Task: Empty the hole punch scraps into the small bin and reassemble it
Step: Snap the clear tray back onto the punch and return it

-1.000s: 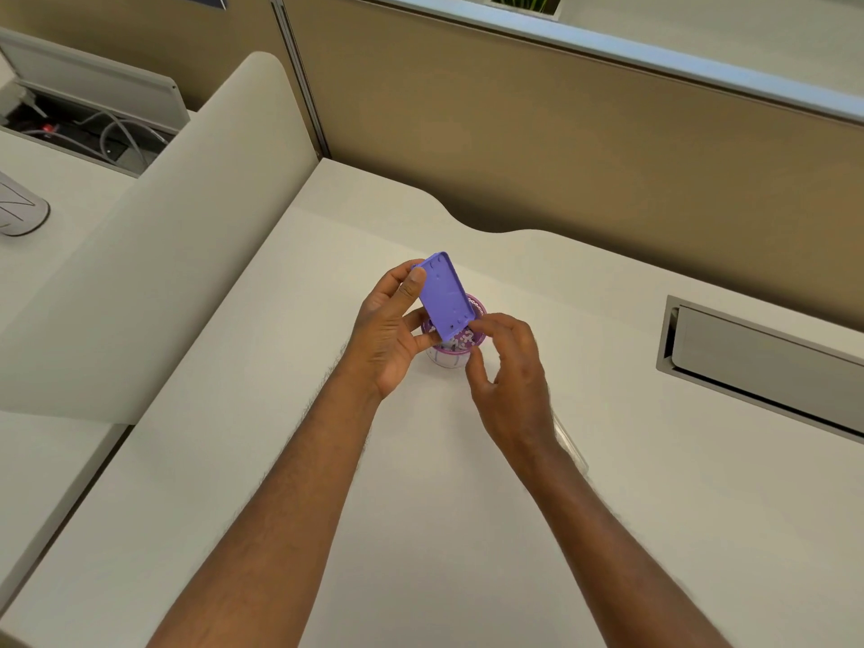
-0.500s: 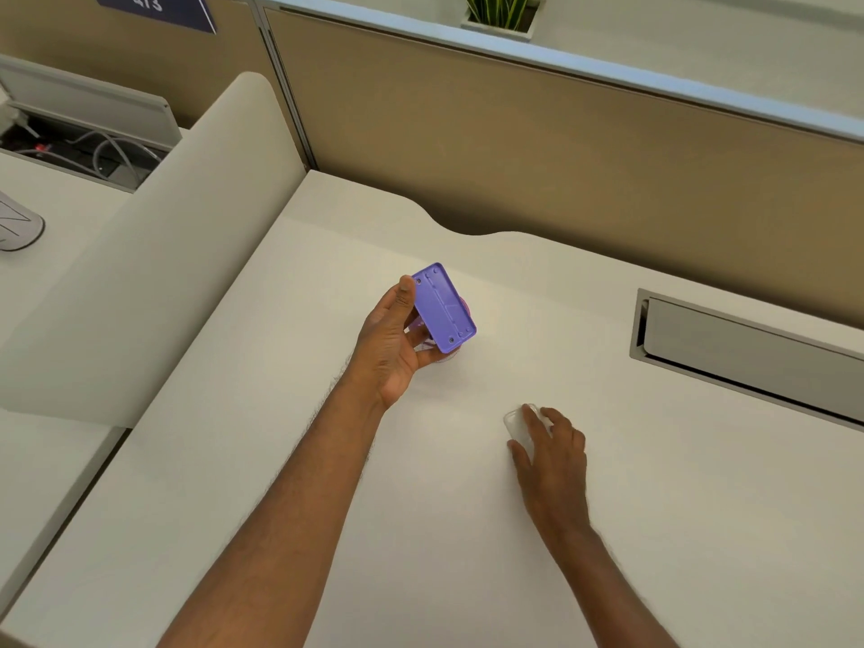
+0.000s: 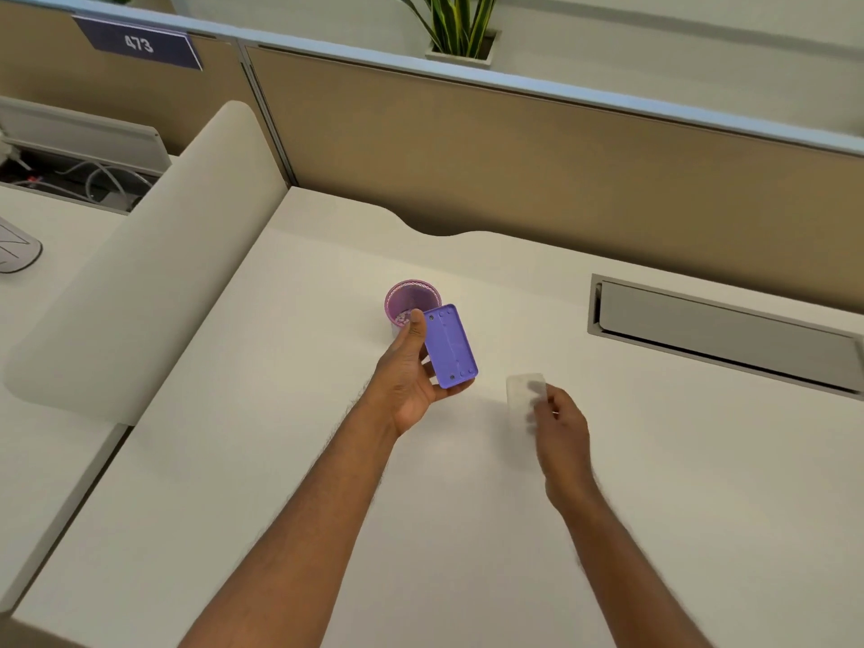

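Observation:
My left hand grips the purple hole punch, held with its flat underside facing up, just in front of the small pink mesh bin. Paper scraps lie in the bottom of the bin. My right hand holds a clear plastic cover by its near end, lifted a little to the right of the punch; it is blurred by motion. The cover and the punch are apart.
The white desk stretches around both arms. A grey cable hatch is set into it at the right. A tan partition wall closes the back, and a curved white divider stands at the left.
My right hand left the bin, reached down to the clear cover on the desk and has lifted it. My left hand drew the punch back from over the bin, which now shows.

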The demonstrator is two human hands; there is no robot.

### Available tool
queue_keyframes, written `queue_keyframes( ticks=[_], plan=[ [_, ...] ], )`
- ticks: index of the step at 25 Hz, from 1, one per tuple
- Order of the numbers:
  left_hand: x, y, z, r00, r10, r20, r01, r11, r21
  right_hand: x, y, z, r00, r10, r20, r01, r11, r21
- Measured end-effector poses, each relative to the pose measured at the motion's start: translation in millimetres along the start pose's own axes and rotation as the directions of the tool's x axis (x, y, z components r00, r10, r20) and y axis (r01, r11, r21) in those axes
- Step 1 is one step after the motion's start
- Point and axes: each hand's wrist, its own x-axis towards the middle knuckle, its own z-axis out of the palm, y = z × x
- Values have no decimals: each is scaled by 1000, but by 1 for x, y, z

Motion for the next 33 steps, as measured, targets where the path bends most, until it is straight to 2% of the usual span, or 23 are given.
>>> queue_keyframes(
  ticks=[2, 4, 7, 10, 14, 17, 22, 26, 28, 33],
  plan=[
    [-13, -15, 9, 998, -51, 21, 52, 998, -34, -16, -19, -4, 998, -57, 3, 56, 986, 157],
    [-28, -30, 19, 993, -103, 59, 105, 994, -25, -29, -34, -3, 991, -135, 14, 129, 968, 215],
    [-47, -49, 33, 978, -160, 138, 160, 987, 6, -48, -46, 1, 977, -210, 36, 202, 965, 166],
    [-65, -60, 45, 959, -211, 190, 217, 976, -10, -57, -41, 0, 962, -274, 7, 273, 961, 46],
    [-80, -65, 50, 961, -217, 174, 207, 975, 76, -66, -33, -5, 956, -293, -18, 294, 956, 21],
    [-85, -70, 52, 972, -163, 172, 125, 969, 211, -73, -30, -6, 953, -302, -37, 302, 953, 6],
    [-97, -75, 59, 984, -79, 157, 20, 938, 347, -81, -29, -9, 961, -271, -59, 274, 961, 46],
    [-106, -76, 59, 972, -38, 232, -63, 908, 414, -85, -27, -14, 980, -197, -31, 199, 957, 214],
    [-109, -76, 62, 967, -34, 254, -82, 897, 434, -88, -28, -15, 990, -141, -21, 141, 942, 303],
    [-115, -82, 69, 965, 5, 262, -121, 896, 427, -84, -32, -21, 998, -33, -61, 53, 932, 359]
  ],
)
